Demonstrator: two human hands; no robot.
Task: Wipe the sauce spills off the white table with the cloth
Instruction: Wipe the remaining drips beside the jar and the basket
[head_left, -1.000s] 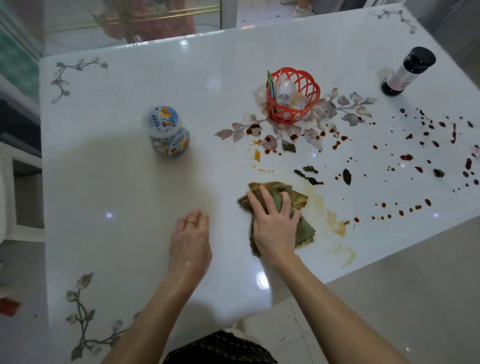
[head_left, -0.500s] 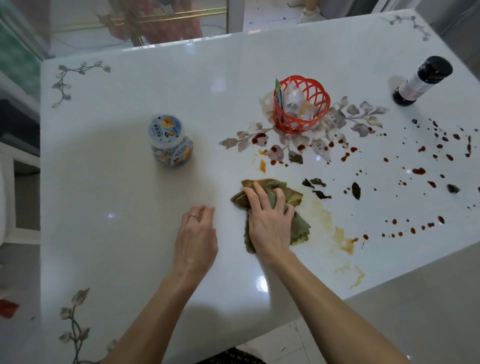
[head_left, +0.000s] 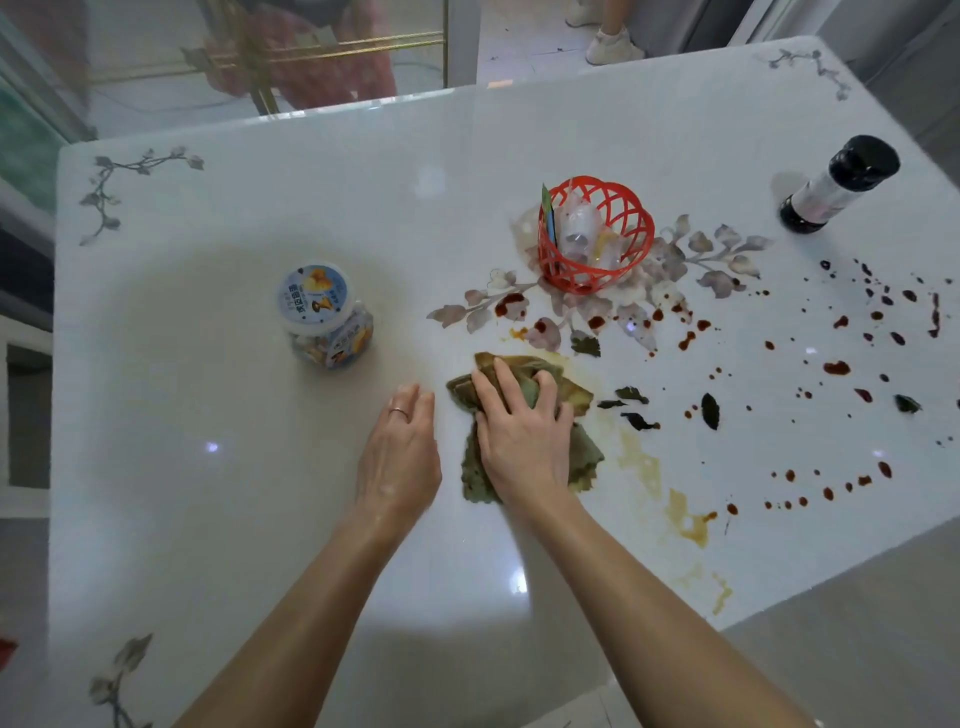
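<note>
A crumpled olive-green cloth (head_left: 576, 392) lies on the white table (head_left: 218, 493) near its middle. My right hand (head_left: 519, 436) presses down on the cloth with spread fingers. My left hand (head_left: 400, 457) rests flat on the table just left of the cloth, a ring on one finger. Dark red sauce drops (head_left: 836, 368) are scattered over the right part of the table. Smeared yellow-brown sauce streaks (head_left: 685, 514) run from the cloth toward the front right edge. A few dark leaf bits (head_left: 709, 410) lie among the drops.
A red plastic basket (head_left: 597, 270) with small items stands beyond the cloth. A plastic jar with a printed lid (head_left: 324, 317) stands to the left. A dark-capped bottle (head_left: 836, 184) stands far right. A person's feet and a gold-framed chair are past the far edge.
My right hand has pushed the cloth away from me and slightly left, toward the basket, leaving yellow-brown smears behind. My left hand stayed flat beside it.
</note>
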